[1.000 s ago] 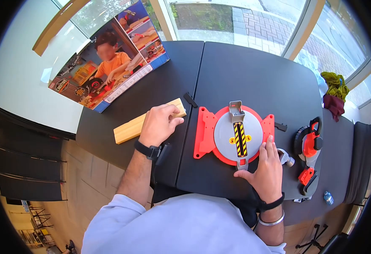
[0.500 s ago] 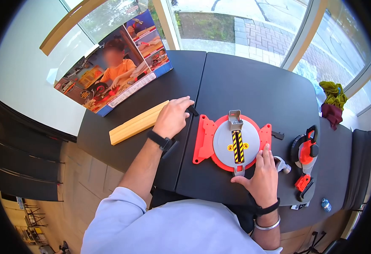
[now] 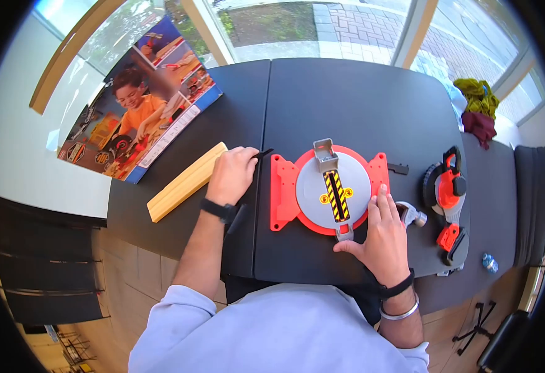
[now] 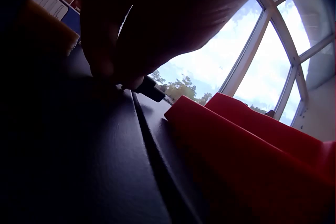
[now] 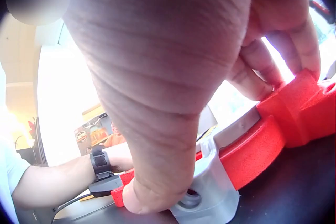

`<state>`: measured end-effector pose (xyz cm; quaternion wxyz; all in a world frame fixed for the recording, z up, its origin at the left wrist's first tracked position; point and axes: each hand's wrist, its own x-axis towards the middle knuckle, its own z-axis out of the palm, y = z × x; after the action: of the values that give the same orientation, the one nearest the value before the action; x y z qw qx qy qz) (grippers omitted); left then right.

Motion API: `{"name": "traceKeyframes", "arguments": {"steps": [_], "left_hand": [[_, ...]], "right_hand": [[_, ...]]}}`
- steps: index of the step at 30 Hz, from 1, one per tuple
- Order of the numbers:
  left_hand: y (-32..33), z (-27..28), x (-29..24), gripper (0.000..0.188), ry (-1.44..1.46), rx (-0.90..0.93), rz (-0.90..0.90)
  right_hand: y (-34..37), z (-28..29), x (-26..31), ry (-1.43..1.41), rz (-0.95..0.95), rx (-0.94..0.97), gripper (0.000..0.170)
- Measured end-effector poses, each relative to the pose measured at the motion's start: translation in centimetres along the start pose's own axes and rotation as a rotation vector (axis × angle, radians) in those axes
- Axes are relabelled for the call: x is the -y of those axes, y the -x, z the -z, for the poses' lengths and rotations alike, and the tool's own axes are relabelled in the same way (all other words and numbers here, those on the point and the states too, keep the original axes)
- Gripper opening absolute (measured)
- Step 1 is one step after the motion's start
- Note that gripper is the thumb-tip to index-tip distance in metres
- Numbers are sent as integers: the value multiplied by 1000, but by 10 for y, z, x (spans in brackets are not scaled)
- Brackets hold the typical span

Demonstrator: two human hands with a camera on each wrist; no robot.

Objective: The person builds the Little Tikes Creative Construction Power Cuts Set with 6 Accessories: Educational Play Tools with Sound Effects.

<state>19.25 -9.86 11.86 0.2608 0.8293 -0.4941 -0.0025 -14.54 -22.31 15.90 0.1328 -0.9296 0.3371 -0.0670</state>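
The left hand (image 3: 231,177) pinches a small black piece (image 3: 263,153) near the table seam; the left wrist view shows the piece (image 4: 150,88) between thumb and fingers, low over the dark surface. Right of it lies a red base with a grey disc (image 3: 308,198), a striped slot and a grey bracket. The right hand (image 3: 384,239) rests on the base's lower right edge, fingers extended on the red part. In the right wrist view, the thumb touches the grey tab (image 5: 210,195) and the fingertips touch the red wing (image 5: 299,111).
Wood pieces (image 3: 185,183) lie beside the left hand, below a large printed box (image 3: 142,102). Right of the base are another black piece (image 3: 399,168), a grey hammer-like head (image 3: 414,216) and a red and black toy saw (image 3: 450,189). A bottle (image 3: 489,262) stands farther right.
The left hand has moved away from over the wood, reached the black piece beside the seam and now pinches it, tilted differently. The right hand keeps its place on the base; the head view has shifted.
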Motion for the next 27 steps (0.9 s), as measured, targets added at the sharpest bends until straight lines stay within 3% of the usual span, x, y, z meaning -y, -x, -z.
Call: {"name": "traceKeyframes", "arguments": {"steps": [5,11,22,27], "left_hand": [[10,39,-56,17,279,76,-131],[15,27,-75,17,287,132,-173],[19,12,-83,9,65,58,-261],[21,9,-85,6,116,83,-186]], "right_hand": [[1,-2,-2,12,22,-9,118],[0,0,-1,13,31,-1,120],[-1,1,0,25,31,17,119],[0,0,-1,7,21,12,120]]}}
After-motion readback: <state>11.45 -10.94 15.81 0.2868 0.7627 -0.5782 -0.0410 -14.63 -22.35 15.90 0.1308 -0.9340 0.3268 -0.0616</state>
